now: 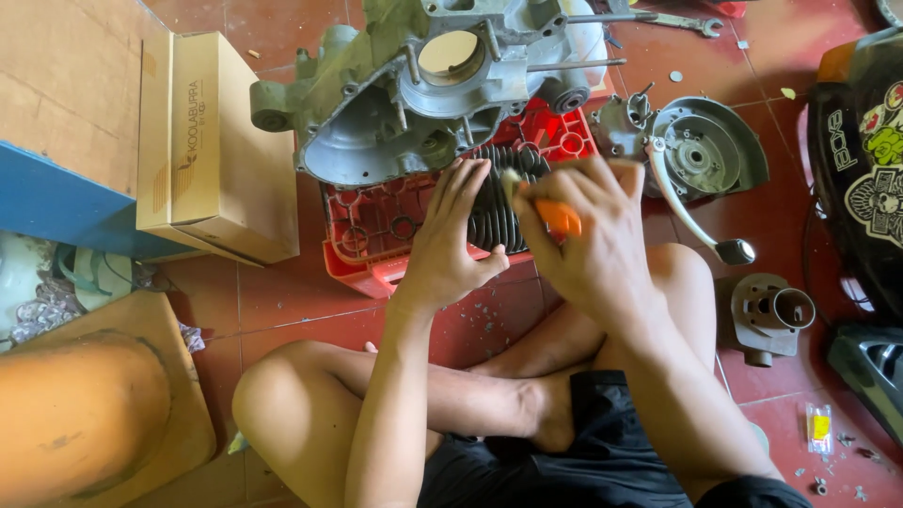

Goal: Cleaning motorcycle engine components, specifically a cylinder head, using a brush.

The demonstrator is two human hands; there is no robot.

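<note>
A dark finned engine cylinder (497, 212) lies on a red plastic crate (376, 235) in front of me. My left hand (451, 235) rests flat against the cylinder's left side, fingers pointing up. My right hand (593, 235) is closed around an orange-handled tool (559, 216), its tip set against the top of the fins. Behind the cylinder, a large grey engine crankcase (423, 85) sits on the same crate. My crossed bare legs (395, 395) are below the hands.
A cardboard box (212, 150) stands at left beside a blue board (56, 202). A grey engine cover with a kick lever (691, 155) lies right of the crate, a small cylinder head (767, 315) below it, a wrench (658, 19) at top, black bodywork (861, 160) far right.
</note>
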